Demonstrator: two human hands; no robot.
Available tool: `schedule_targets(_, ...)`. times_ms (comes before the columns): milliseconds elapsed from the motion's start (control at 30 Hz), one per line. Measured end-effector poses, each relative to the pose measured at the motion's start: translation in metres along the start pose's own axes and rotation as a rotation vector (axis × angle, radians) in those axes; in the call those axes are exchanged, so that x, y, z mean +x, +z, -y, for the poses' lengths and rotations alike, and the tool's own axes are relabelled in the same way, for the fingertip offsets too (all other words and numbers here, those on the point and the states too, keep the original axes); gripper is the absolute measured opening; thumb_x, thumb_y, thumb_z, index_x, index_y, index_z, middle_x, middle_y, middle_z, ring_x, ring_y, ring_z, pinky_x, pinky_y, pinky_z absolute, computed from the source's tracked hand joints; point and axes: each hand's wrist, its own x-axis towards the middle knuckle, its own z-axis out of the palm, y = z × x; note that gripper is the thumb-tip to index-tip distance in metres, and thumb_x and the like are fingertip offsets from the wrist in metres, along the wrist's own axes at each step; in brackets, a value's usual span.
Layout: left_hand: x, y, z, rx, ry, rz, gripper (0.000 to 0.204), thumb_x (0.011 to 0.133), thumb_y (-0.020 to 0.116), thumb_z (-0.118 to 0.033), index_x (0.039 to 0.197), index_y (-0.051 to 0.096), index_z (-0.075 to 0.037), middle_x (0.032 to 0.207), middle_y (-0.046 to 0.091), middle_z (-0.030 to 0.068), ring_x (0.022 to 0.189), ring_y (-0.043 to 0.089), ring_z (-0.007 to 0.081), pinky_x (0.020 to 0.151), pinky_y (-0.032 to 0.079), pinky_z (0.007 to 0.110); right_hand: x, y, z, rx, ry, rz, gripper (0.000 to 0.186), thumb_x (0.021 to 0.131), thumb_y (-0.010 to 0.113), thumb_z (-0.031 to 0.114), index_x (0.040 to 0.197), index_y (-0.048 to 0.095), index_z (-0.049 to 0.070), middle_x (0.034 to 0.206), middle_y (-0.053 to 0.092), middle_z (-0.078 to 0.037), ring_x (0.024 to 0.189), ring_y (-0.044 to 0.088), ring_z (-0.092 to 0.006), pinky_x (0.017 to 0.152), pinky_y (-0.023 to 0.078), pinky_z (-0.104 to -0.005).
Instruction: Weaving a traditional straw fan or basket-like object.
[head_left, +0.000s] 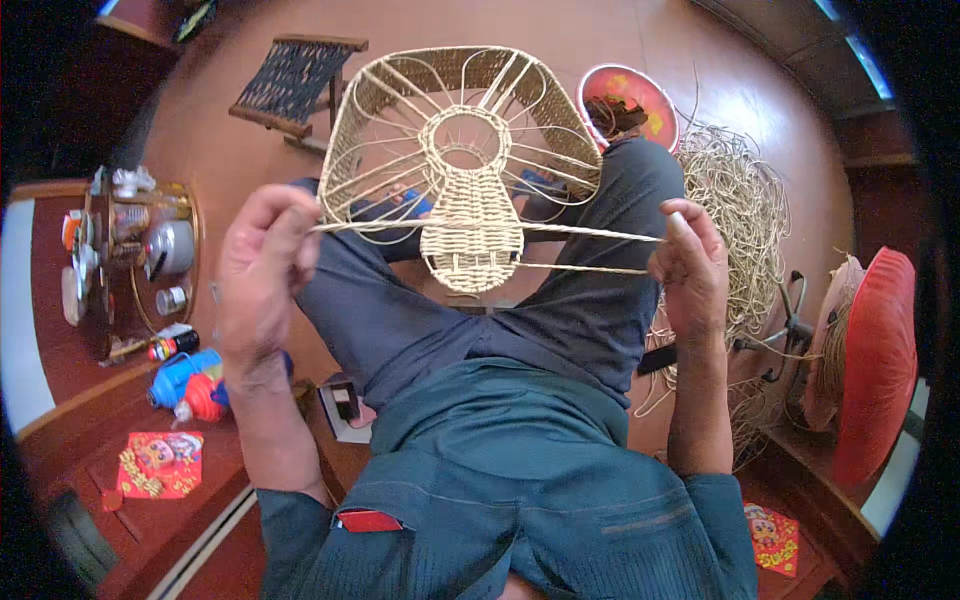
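Note:
A pale woven basket frame (515,70) rests between my knees, with a round ring, radiating spokes and loops, and a narrower plaited panel (472,250) hanging toward me. A twisted pale cord (590,233) stretches straight across the panel. My left hand (270,240) pinches its left end just outside the basket's lower left corner. My right hand (685,250) is closed on its right end, over my right thigh; a second strand (580,269) runs from the panel into that hand lower down.
A wooden folding stool (285,85) stands back left, a red basin (655,115) back right. Loose cord (740,230) lies heaped right, beside a red cushioned seat (875,365). A side table with a kettle (170,247), blue jug (172,385) and red printed sheet (160,465) are left.

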Motion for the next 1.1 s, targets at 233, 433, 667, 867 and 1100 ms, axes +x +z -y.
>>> schedule_targets(233,-0.001,0.070,0.039,0.310,-0.039,0.297,0.016,0.108,0.057,-0.011,0.113,0.068,0.000,0.092,0.064,-0.0009,0.086,0.059,0.0068,0.079,0.049,0.023,-0.007,0.085,0.012,-1.498,-0.741,0.042,0.048,0.095,0.076,0.019,0.141,0.065,0.012,0.132,0.070,-0.012,0.128,0.063,-0.0310,0.113,0.043,-0.0465)
schedule_targets(433,-0.008,0.097,0.054,0.346,0.001,0.311,0.014,0.109,0.059,-0.010,0.114,0.067,0.000,0.099,0.068,-0.0001,0.091,0.060,0.0060,0.081,0.050,0.024,-0.017,0.123,-0.036,-1.022,-0.518,0.316,0.040,0.094,0.076,0.013,0.134,0.068,0.010,0.114,0.076,-0.011,0.110,0.072,-0.0294,0.099,0.053,-0.0433)
schedule_targets(667,-0.016,0.075,0.079,0.219,-0.108,0.225,0.015,0.107,0.061,-0.008,0.117,0.067,0.001,0.099,0.070,0.0021,0.089,0.066,0.0078,0.082,0.054,0.026,-0.019,0.099,-0.057,-0.930,-0.390,0.249,0.014,0.096,0.075,0.009,0.108,0.075,0.003,0.095,0.076,-0.013,0.085,0.075,-0.0292,0.076,0.059,-0.0377)
schedule_targets(867,-0.019,0.043,0.090,0.350,-0.082,-0.087,0.017,0.107,0.066,-0.016,0.117,0.070,-0.003,0.095,0.068,-0.0006,0.078,0.056,0.0027,0.070,0.047,0.021,-0.018,0.087,-0.055,-1.023,-0.401,0.182,0.010,0.096,0.075,0.010,0.104,0.074,0.004,0.096,0.075,-0.014,0.087,0.075,-0.0307,0.076,0.059,-0.0394)
schedule_targets(1100,-0.028,0.040,0.114,0.225,-0.214,-0.026,0.042,0.106,0.070,-0.022,0.139,0.062,0.002,0.119,0.072,0.0062,0.100,0.066,0.0098,0.089,0.054,0.026,-0.015,0.081,-0.059,-1.168,-0.569,0.164,0.011,0.095,0.075,0.010,0.103,0.073,0.003,0.097,0.076,-0.012,0.089,0.075,-0.0305,0.078,0.060,-0.0397)
